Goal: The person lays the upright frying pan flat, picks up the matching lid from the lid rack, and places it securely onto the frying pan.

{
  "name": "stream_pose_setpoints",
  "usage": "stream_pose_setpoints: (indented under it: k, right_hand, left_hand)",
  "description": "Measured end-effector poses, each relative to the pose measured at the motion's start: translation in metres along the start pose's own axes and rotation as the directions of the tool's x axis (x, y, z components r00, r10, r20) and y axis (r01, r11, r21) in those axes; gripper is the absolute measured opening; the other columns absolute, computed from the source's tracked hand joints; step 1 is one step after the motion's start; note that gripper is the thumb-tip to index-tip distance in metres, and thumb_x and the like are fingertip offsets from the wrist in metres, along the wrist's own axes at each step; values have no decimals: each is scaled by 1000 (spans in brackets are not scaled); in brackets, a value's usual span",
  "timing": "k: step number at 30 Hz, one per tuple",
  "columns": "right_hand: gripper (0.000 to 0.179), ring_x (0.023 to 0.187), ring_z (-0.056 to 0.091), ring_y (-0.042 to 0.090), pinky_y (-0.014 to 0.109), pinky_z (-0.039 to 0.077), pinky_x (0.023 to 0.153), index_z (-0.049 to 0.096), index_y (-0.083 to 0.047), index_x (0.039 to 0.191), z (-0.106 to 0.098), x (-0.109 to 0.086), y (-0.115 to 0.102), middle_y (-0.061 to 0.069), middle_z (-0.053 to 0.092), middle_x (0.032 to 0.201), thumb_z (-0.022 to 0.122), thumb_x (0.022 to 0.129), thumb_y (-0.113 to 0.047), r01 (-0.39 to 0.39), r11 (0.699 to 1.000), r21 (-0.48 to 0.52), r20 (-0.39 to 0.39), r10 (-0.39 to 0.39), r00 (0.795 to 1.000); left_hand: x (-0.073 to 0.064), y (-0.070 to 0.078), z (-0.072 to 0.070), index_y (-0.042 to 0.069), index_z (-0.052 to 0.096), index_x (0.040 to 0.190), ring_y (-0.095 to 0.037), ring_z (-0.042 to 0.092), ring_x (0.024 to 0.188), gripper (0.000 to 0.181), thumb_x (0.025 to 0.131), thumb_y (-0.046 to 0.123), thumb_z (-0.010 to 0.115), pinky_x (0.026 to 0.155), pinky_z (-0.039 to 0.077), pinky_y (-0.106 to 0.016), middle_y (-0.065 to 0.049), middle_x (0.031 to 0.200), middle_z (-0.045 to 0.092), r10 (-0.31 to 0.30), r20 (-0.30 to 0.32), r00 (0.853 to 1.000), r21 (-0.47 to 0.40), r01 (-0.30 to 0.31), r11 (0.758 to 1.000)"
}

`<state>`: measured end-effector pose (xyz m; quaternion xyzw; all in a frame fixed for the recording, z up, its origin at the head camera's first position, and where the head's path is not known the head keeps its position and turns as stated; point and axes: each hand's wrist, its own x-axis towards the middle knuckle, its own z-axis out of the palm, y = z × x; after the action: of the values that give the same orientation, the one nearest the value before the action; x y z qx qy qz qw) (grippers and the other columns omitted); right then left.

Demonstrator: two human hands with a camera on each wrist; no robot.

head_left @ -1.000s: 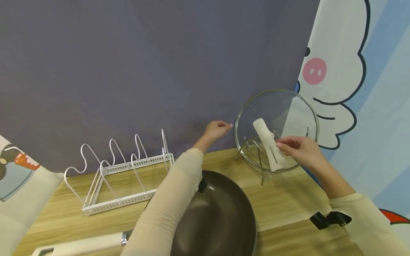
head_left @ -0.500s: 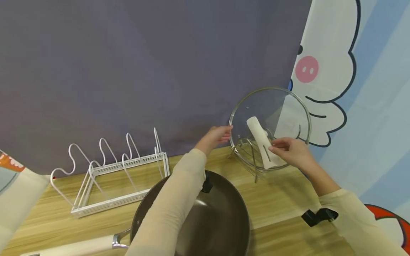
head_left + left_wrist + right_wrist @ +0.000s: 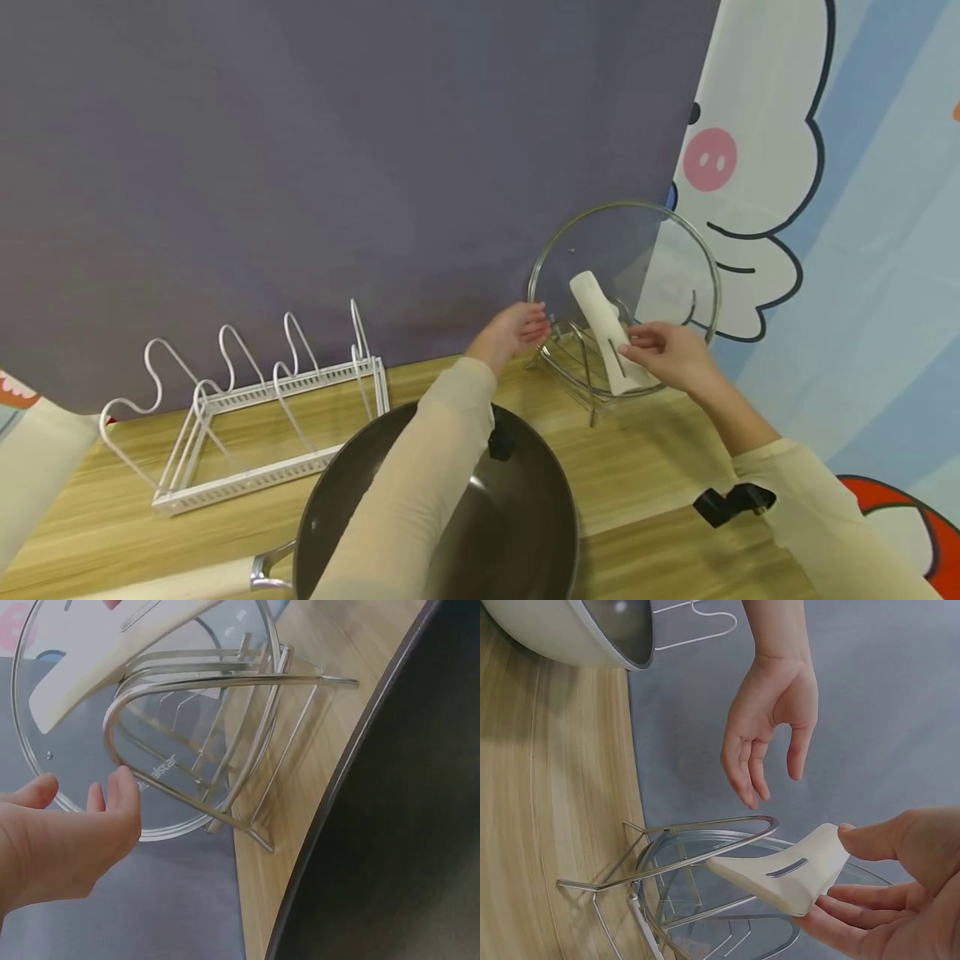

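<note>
A round glass lid (image 3: 637, 250) with a metal rim stands on edge in a small metal wire stand (image 3: 590, 379). Across its front runs a cream handle (image 3: 600, 321) with a dark slot. My right hand (image 3: 670, 354) pinches one end of this handle, thumb on one side and fingers on the other in the right wrist view. Beside the lid's left rim is my left hand (image 3: 512, 337), fingers loosely bent and holding nothing. In the left wrist view, its fingertips (image 3: 126, 787) come right up to the stand's wire and the lid's rim.
A large dark frying pan (image 3: 517, 517) sits in front, partly under my left sleeve, its cream handle (image 3: 176, 582) pointing left. At the left is a white wire rack (image 3: 247, 482) with upright loops. Grey cloth (image 3: 360, 150) hangs close behind the wooden table (image 3: 630, 467).
My left hand has lowered and come closer to the lid's left rim, its fingers turning. The right hand keeps its hold on the handle. The head view has shifted rightward.
</note>
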<state>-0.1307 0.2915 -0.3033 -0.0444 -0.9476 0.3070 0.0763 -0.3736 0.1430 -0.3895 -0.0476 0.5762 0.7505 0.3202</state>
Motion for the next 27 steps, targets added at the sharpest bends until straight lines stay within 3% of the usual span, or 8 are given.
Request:
stream_pose_setpoints:
  k: [7,10,12,14,17,21,24,27]
  right_hand:
    - [55,112,59,45,48,55,84,50,10,131,6,2,0,32,59,125,58,96,-32,1,1000,-6,15,-1,1000]
    - [53,110,61,45,47,56,82,51,10,130,9,2,0,31,61,122,58,96,-30,-2,1000,-22,11,2,1000]
    - [51,108,62,44,46,56,81,52,10,129,10,2,-1,30,62,121,58,95,-29,-5,1000,-25,12,5,1000]
    - [51,106,62,43,45,56,79,53,10,128,11,1,-2,30,63,119,58,95,-29,-5,1000,-26,15,6,1000]
    - [50,104,63,42,44,57,77,54,9,127,12,2,-1,30,64,118,58,95,-30,-5,1000,-29,17,6,1000]
    - [50,103,63,42,44,57,75,54,9,127,13,2,1,29,64,117,58,95,-29,-4,999,-32,16,5,1000]
    - [50,103,64,42,44,56,76,55,9,127,14,4,2,29,64,117,58,95,-29,-2,999,-35,11,2,1000]
    - [50,102,64,42,45,56,75,56,9,125,14,6,1,30,65,116,58,95,-31,-3,999,-43,9,3,1000]
  left_hand:
    - [2,-8,6,2,62,115,-20,64,101,29,90,17,65,90,53,-30,-12,112,66,13,-114,993,61,-6,998]
    - [18,-14,0,2,65,106,-22,66,91,26,87,19,69,81,56,-30,-12,103,68,46,-96,994,130,-33,991]
    - [14,-16,-1,3,66,106,-23,66,93,28,84,19,72,82,56,-31,-12,104,69,73,-92,993,176,-56,983]
    - [-3,-15,-1,2,68,103,-24,66,91,28,81,19,74,80,56,-30,-12,102,69,113,-82,990,235,-91,968]
    - [-54,-6,11,0,67,107,-20,63,92,28,84,15,71,87,54,-30,-10,104,68,161,-117,980,314,-118,942]
    - [-110,3,25,-2,62,113,-10,54,72,29,88,13,64,74,51,-21,-2,89,61,210,-142,967,428,-131,894]
    - [-127,5,29,-5,53,123,-8,47,66,40,90,17,63,67,46,-19,-2,91,55,227,-132,965,490,-136,861]
    - [-131,7,29,-5,44,134,-13,54,82,55,92,24,62,82,50,-25,-8,111,57,217,-116,969,541,-122,832]
